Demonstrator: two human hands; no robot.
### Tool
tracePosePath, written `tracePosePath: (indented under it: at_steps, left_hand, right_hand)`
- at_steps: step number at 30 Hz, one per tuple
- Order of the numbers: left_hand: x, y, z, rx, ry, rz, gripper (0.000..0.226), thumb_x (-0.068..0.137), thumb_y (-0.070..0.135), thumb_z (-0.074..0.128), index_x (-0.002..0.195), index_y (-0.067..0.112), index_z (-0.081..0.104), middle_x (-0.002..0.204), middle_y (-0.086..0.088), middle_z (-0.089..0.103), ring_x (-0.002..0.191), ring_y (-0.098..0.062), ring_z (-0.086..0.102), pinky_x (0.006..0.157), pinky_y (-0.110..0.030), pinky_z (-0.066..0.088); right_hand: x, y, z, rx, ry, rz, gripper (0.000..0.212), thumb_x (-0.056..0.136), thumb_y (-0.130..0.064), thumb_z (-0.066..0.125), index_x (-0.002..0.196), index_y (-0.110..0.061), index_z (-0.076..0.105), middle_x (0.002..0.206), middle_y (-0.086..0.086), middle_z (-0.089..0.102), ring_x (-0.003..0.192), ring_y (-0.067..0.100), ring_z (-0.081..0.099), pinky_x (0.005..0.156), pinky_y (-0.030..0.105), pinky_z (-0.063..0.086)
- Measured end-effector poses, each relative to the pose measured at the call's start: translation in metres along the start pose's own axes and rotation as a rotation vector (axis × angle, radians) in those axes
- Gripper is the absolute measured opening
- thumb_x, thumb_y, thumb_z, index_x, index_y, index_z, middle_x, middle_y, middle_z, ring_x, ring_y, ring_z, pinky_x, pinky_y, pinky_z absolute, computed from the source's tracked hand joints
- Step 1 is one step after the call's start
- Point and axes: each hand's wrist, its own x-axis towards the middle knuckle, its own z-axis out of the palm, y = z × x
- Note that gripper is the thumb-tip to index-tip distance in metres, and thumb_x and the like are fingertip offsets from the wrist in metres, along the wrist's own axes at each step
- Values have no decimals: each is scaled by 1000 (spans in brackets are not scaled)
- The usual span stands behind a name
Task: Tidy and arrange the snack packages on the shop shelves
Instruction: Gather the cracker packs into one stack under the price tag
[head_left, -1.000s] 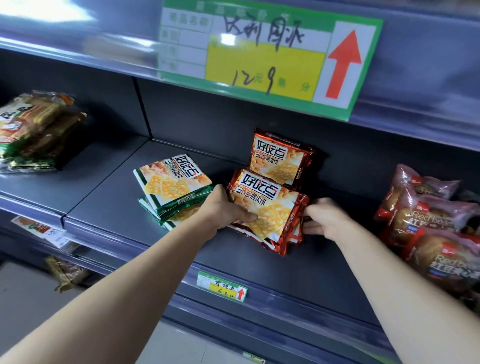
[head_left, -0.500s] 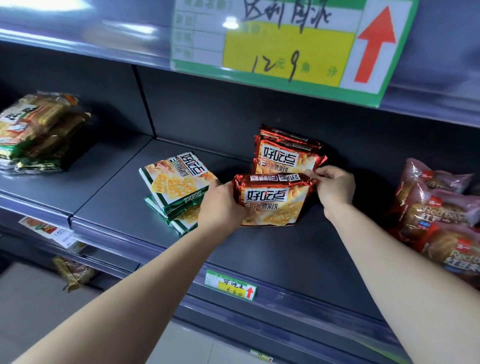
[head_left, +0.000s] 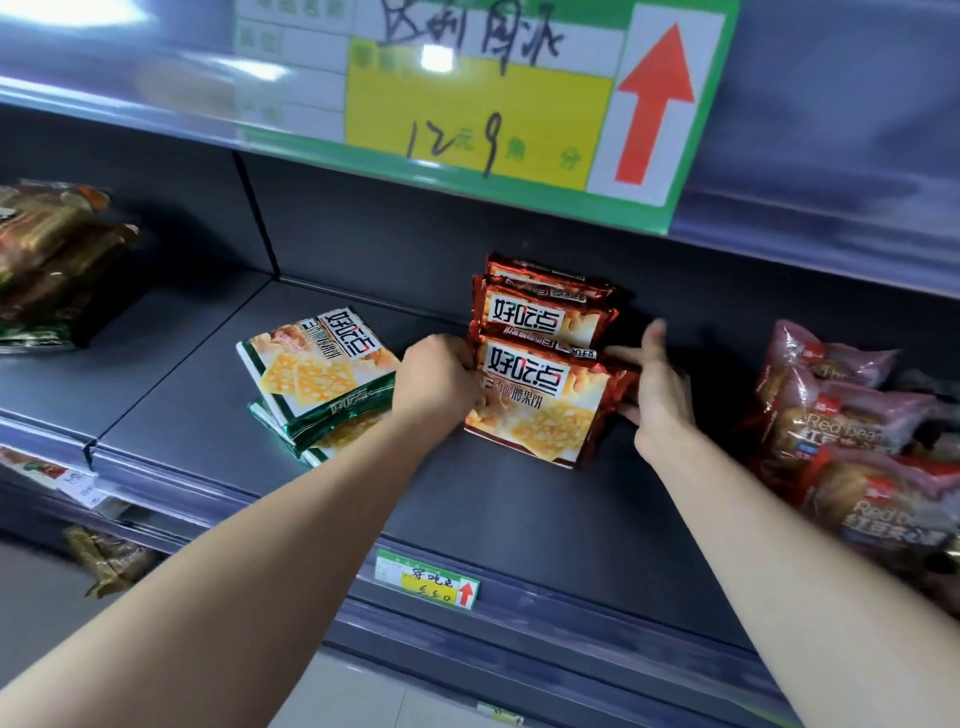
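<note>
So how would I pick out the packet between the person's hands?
Start at the big price sign with the red arrow. Right below it, on the grey shelf, red packets stand one behind another; take the front red packet, between the left hand and right hand. The green packets beside it lie flat.

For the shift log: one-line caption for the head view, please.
Left hand grips and open right hand touches the front red cracker pack on the shelf, between green cracker packs and red-bean buns.
</note>
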Motion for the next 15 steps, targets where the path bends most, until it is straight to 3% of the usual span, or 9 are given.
tracePosePath:
  at_steps: [3, 4, 6, 8, 10, 12, 15]
  left_hand:
    - [7, 3, 3, 45, 35, 2, 17, 85, 4, 54, 90, 4, 70, 93, -17, 70, 88, -35, 63, 66, -29, 42]
    - [8, 3, 4, 47, 50, -8, 17, 86, 4, 53, 92, 2, 69, 96, -18, 69, 90, -36, 62, 66, -29, 39]
    - [14, -1, 7, 22, 81, -47, 17, 87, 4, 53, 94, 2, 68, 98, -17, 69, 93, -35, 62, 67, -28, 37]
    - [19, -6, 9, -24, 79, -60, 18, 86, 6, 53, 98, 5, 67, 98, -12, 69, 94, -30, 63, 69, -27, 39]
    - [20, -9, 10, -63, 53, -32, 20, 85, 9, 55, 102, 8, 66, 98, -3, 68, 90, -23, 64, 76, -26, 47]
    - [17, -12, 5, -68, 56, 44, 27, 84, 7, 53, 107, 10, 67, 102, -6, 70, 90, -28, 65, 81, -33, 52]
    - [12, -17, -20, 18, 135, 134, 39, 82, 0, 49, 111, 15, 70, 110, -9, 64, 100, -27, 60, 80, -25, 43]
  right_hand:
    - [-9, 3, -8, 22, -153, -68, 68, 84, -76, 34, 102, -21, 69, 106, 4, 70, 98, 15, 64, 72, 31, 48]
    - [-13, 6, -10, -54, -186, -125, 64, 81, -74, 44, 108, -21, 66, 108, 3, 69, 97, 14, 63, 69, 29, 47]
    - [-14, 13, -10, -252, -203, -231, 43, 78, -52, 70, 108, -23, 62, 103, 1, 68, 91, 15, 62, 69, 28, 49]
    - [-10, 17, -3, -379, -165, -282, 28, 77, -25, 79, 99, -24, 62, 92, -3, 66, 86, 18, 64, 76, 36, 56]
    - [-7, 16, 5, -398, -102, -313, 19, 78, -14, 77, 84, -23, 62, 82, -8, 63, 83, 20, 66, 78, 42, 58]
    - [-3, 19, 12, -398, -39, -322, 22, 78, -12, 76, 73, -26, 60, 78, -9, 63, 82, 22, 68, 78, 44, 58]
    - [-6, 23, 19, -405, 33, -307, 25, 78, -17, 76, 67, -28, 56, 77, -6, 65, 77, 24, 69, 74, 44, 58]
